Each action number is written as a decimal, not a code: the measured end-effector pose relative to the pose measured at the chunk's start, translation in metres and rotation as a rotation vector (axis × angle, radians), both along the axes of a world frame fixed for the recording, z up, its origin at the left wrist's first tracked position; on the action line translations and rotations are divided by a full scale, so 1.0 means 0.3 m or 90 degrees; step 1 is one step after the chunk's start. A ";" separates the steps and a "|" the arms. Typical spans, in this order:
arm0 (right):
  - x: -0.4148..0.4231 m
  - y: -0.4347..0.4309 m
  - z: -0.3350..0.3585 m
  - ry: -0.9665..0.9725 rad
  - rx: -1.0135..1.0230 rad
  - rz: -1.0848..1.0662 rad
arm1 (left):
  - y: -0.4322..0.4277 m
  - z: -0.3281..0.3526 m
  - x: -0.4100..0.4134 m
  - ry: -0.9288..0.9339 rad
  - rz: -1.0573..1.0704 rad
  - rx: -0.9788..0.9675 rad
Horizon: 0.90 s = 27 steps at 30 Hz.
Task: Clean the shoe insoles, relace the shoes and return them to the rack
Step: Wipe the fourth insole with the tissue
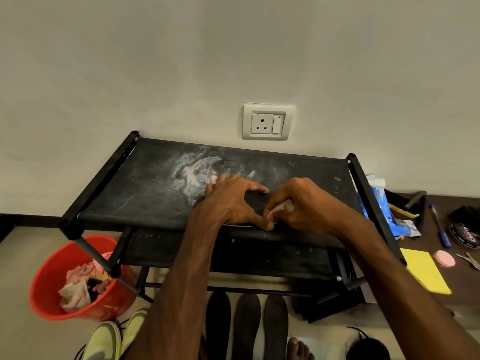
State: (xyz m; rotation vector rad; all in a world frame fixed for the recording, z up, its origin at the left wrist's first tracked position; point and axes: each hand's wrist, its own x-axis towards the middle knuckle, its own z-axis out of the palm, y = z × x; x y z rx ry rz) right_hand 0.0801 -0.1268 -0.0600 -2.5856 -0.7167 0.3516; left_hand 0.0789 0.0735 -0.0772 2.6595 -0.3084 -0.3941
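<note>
Head view: the left hand lies spread, fingers fairly straight, pressing a dark insole flat on the top shelf of the rack, close to its front edge and right of centre. The right hand has its fingers curled, pinching a small pale wipe against the insole's near end.

The step in hand looks like wiping this insole. To do it well, keep the left hand's weight down so the thin piece cannot slide off the front edge. Draw the wipe in short strokes along the length, then shift the holding hand to reach what it covers. The shelf fabric sags, so light pressure is safer than scrubbing.

Only a dark, matte patch of the insole shows between the hands, with a pale rim at the front edge; its cleanliness cannot be judged. Whitish powder smears the shelf toward the back edge, so keep the cleaned face away from it. Three more insoles lie on the floor below.
</note>
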 end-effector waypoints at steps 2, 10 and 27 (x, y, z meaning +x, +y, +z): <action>0.014 -0.006 -0.009 -0.012 0.008 -0.029 | -0.003 0.000 0.000 -0.001 0.000 0.004; 0.065 0.069 -0.073 -0.161 0.044 -0.120 | -0.006 0.001 -0.003 0.003 0.012 -0.003; 0.052 0.084 -0.077 -0.173 0.034 -0.136 | -0.017 -0.004 -0.002 0.006 0.040 -0.024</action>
